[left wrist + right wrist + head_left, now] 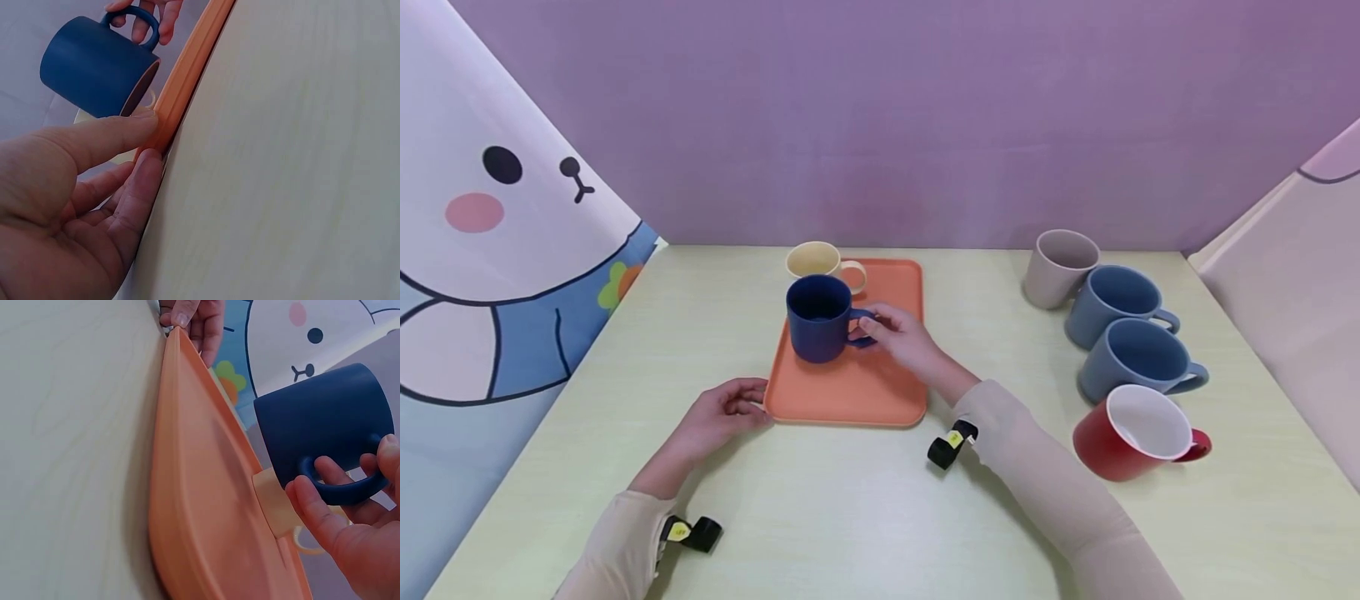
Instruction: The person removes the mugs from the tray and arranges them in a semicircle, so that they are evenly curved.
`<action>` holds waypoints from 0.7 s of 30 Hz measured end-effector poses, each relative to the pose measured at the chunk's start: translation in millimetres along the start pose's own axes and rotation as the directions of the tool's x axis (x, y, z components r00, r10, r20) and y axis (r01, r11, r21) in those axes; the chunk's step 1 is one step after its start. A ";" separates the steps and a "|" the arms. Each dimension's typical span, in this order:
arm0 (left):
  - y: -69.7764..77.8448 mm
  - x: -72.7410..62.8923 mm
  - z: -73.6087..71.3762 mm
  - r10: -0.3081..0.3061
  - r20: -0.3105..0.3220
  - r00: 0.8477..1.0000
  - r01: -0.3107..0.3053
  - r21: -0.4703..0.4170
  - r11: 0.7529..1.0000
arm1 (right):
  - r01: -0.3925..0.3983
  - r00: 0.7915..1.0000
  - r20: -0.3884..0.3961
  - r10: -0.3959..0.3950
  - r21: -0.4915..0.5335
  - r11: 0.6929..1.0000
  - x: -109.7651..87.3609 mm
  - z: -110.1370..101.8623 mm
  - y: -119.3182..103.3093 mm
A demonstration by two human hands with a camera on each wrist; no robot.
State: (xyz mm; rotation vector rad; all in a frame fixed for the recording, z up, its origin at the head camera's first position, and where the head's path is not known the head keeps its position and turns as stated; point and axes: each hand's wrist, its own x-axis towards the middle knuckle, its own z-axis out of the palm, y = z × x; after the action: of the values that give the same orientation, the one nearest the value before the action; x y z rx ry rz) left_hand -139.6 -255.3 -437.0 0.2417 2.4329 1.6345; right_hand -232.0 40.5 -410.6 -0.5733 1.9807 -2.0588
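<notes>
A dark blue mug (817, 325) hangs above the orange tray (842, 400), its handle pinched by my right hand (901, 340). In the right wrist view the mug (325, 425) is clear of the tray, and its handle lies between thumb and fingers. My left hand (722, 417) is at the tray's near left corner. The left wrist view shows thumb and fingers of the left hand (81, 187) pinching the tray's rim (187, 75). Behind the blue mug, a pale yellow mug (814, 257) stands on the tray's far left part, handle pointing right.
Down the table's right side stand a light grey-mauve cup (1051, 275), two grey-blue mugs (1093, 317) and a red mug (1105, 442) with a white inside. A purple backdrop (880, 125) rises behind the table (820, 525). A cartoon-printed cloth (475, 333) hangs at the left.
</notes>
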 end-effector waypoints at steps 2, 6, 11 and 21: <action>0.0 -0.1 -0.2 -0.002 0.000 1.000 0.002 0.002 1.000 | 0.006 1.000 -0.006 -0.007 -0.010 1.000 -2.1 -1.9 -0.6; -0.3 -0.2 -0.3 -0.007 -0.002 1.000 0.007 -0.002 1.000 | 0.005 1.000 -0.009 -0.006 -0.041 0.999 -7.0 -6.0 -3.1; -0.2 -0.3 -0.3 -0.011 -0.006 1.000 0.011 -0.003 1.000 | 0.002 1.000 -0.008 -0.003 -0.051 0.999 -16.6 -11.2 -6.9; 1.1 -0.6 0.0 -0.023 -0.001 1.000 0.023 -0.002 1.000 | 0.013 1.000 -0.013 -0.014 -0.064 0.998 -38.1 -23.1 -12.5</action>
State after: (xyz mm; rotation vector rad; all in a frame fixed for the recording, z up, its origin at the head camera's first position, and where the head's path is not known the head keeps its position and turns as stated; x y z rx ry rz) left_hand -139.0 -255.0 -435.9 0.2122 2.4253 1.6284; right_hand -206.4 78.3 -403.0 -0.5890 2.0626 -2.0179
